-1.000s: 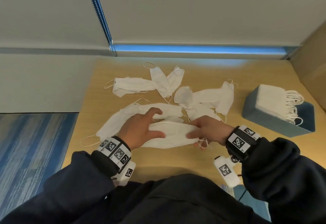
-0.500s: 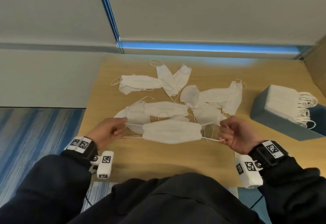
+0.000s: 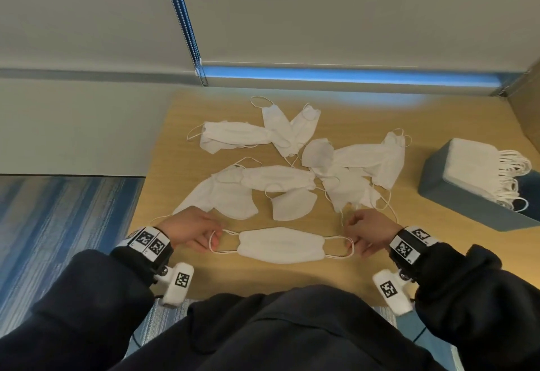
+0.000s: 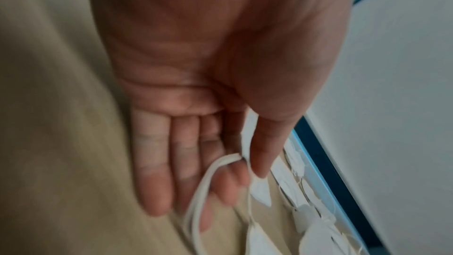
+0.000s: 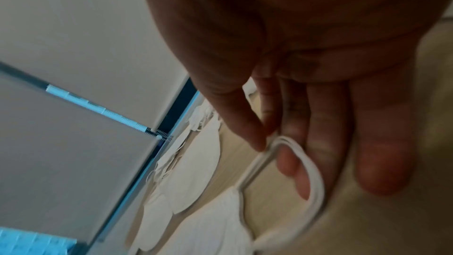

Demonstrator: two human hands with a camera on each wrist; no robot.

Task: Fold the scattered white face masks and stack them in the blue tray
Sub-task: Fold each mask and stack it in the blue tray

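Setting: wooden table against a pale wall, a blue strip along its far edge; striped blue carpet to the left.

Item 1: mask, white, flat and folded, stretched crosswise at the near edge of the table, between both hands.

Item 2: left hand, at the mask's left end. Its ear loop is pinched between thumb and forefinger; the other fingers are only loosely bent.

Item 3: right hand, at the mask's right end. Its ear loop is hooked over a fingertip and pinched by the thumb.

Item 4: loose masks, white, scattered and partly overlapping across the middle and far part of the table, beyond the held mask.

Item 5: tray, blue, on the right side of the table, well apart from the hands. Contains a stack of folded masks, loops hanging to the right.

Item 6: dark sleeves, wristbands with printed markers.
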